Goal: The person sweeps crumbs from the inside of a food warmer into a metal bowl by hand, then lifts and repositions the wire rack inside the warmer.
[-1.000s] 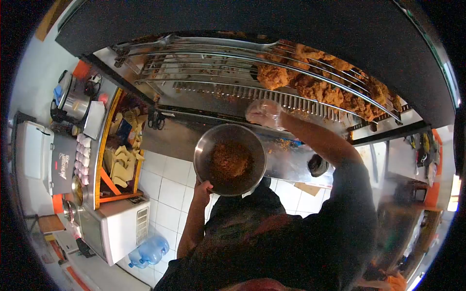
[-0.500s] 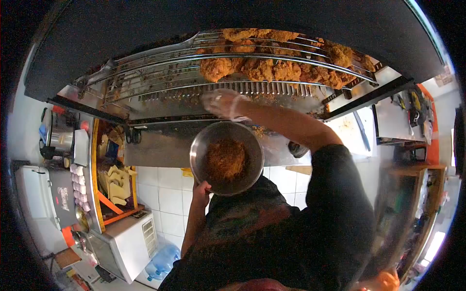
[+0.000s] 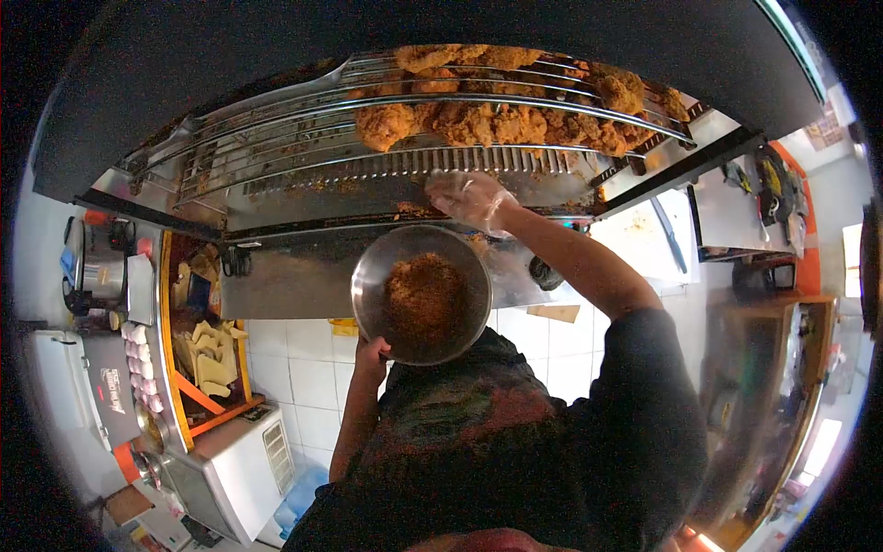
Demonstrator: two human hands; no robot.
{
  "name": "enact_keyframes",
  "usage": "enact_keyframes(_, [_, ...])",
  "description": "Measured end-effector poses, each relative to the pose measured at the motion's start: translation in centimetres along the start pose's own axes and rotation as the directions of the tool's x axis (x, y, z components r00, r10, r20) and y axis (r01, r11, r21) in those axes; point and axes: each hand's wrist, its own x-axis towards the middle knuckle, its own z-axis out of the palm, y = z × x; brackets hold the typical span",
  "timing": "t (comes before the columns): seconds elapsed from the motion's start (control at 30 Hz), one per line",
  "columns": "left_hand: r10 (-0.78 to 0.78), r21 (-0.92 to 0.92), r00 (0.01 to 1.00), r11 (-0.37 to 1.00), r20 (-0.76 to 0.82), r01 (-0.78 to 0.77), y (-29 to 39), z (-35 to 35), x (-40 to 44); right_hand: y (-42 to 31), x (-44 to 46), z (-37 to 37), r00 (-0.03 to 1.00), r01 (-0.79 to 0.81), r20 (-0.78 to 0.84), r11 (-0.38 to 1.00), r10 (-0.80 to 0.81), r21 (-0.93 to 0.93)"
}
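Observation:
A round metal bowl (image 3: pixel 368 285) holds a heap of reddish-brown crumbs (image 3: pixel 425 299). My left hand (image 3: pixel 372 355) grips its lower left rim. Above the bowl, my right hand (image 3: pixel 471 200) wears a clear plastic glove and is low over the metal tray (image 3: pixel 322 202) beneath the wire rack (image 3: pixel 276 138). Its fingers point left, beside loose crumbs on the tray; whether they hold anything is too small to tell. Pieces of fried chicken (image 3: pixel 492 124) lie on the rack above that hand.
A knife (image 3: pixel 669 235) rests on a white board at the right. At the left are an orange-framed shelf with yellowish pieces (image 3: pixel 210 359), a white appliance (image 3: pixel 241 469) and a blue water bottle (image 3: pixel 300 501). A dark overhang (image 3: pixel 441 23) spans the top.
My right hand first swept left over the tray, then came back somewhat to the right. The bowl stays in my left hand. The view has shifted, with the rack and chicken further left.

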Motion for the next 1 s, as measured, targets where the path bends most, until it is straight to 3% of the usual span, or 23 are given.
enact_keyframes(0.03, [-0.002, 0.001, 0.999, 1.0, 0.033, 0.002, -0.8, -0.9, 0.7, 0.4, -1.1, -0.2, 0.999, -0.046, 0.032, 0.995, 0.043, 0.092])
enact_keyframes(0.07, [-0.001, -0.002, 0.998, 1.0, 0.065, 0.001, -1.5, -1.8, 1.5, 0.7, -1.9, -0.3, 0.991, -0.129, 0.027, 0.938, 0.127, 0.322])
enact_keyframes(0.13, [0.0, -0.013, 0.996, 1.0, 0.093, 0.001, -2.1, -2.1, 1.5, 0.5, -3.7, -1.1, 0.956, -0.21, 0.017, 0.641, 0.294, 0.738])
enact_keyframes(0.17, [0.129, 0.093, 0.983, 0.985, 0.134, -0.142, -2.1, -1.9, 1.4, 2.8, -4.2, -0.7, 0.911, -0.245, -0.211, 0.877, 0.354, 0.413])
enact_keyframes(0.2, [0.191, 0.14, 0.969, 0.967, 0.158, -0.213, -2.1, -1.9, 1.2, 2.9, -4.2, -0.9, 0.847, -0.324, -0.437, 0.946, 0.301, 0.023])
enact_keyframes(0.23, [0.251, 0.183, 0.951, 0.941, 0.181, -0.283, -2.1, -1.8, 1.1, 2.8, -4.2, -0.7, 0.851, -0.322, -0.433, 0.947, 0.298, 0.018])
enact_keyframes(0.3, [0.189, 0.206, 0.97, 0.954, 0.154, -0.219, -1.8, -1.6, 0.9, 2.2, -4.3, -0.5, 0.631, -0.599, -0.657, 0.797, 0.412, -0.075])
enact_keyframes(0.33, [0.167, 0.213, 0.975, 0.957, 0.145, -0.196, -1.4, -1.2, 0.7, 3.1, -3.7, 0.5, 0.632, -0.601, -0.656, 0.795, 0.413, -0.079])
enact_keyframes(0.4, [0.039, 0.076, 0.998, 0.996, 0.057, -0.044, -0.7, -0.1, 0.7, 5.5, -1.4, 3.3, 0.692, -0.55, -0.666, 0.802, 0.279, -0.235])
enact_keyframes(0.43, [0.038, 0.074, 0.998, 0.996, 0.057, -0.042, -0.7, -0.2, 0.7, 4.3, -0.5, 4.0, 0.753, -0.54, -0.614, 0.754, 0.236, -0.373])
enact_keyframes(0.47, [0.008, 0.065, 0.998, 0.998, 0.067, -0.012, -0.5, -0.4, 0.8, 3.3, 0.1, 4.2, 0.797, -0.49, -0.562, 0.782, 0.222, -0.385])
enact_keyframes(0.53, [-0.02, 0.051, 0.997, 0.999, 0.078, 0.017, -0.3, -0.4, 0.9, 9.4, 3.4, 8.9, 0.891, -0.328, -0.393, 0.922, 0.228, -0.209])
enact_keyframes(0.67, [0.088, 0.101, 0.994, 0.99, 0.069, -0.095, 1.0, 1.0, -0.2, -1.0, 1.5, 4.0, 0.82, -0.405, -0.529, 0.875, 0.22, -0.264])
enact_keyframes(0.7, [0.149, 0.15, 0.983, 0.975, 0.108, -0.165, 1.5, 1.2, -0.5, -2.5, 2.0, 3.7, 0.781, -0.435, -0.491, 0.9, 0.386, 0.016])
enact_keyframes(0.8, [0.148, 0.097, 0.985, 0.983, 0.089, -0.156, -0.1, 0.2, 1.1, -3.6, 3.5, 4.8, 0.735, -0.461, -0.389, 0.83, 0.555, 0.314])
enact_keyframes(0.87, [0.135, 0.054, 0.982, 0.988, 0.132, -0.143, -1.0, -0.6, 2.2, -6.0, 4.0, 4.6, 0.789, -0.502, -0.443, 0.862, 0.427, -0.063])
enact_keyframes(1.0, [0.045, -0.034, 0.987, 0.999, 0.155, -0.041, 1.4, 0.7, 0.1, -8.5, 5.9, 4.8, 0.795, -0.571, -0.331, 0.81, 0.508, -0.129])
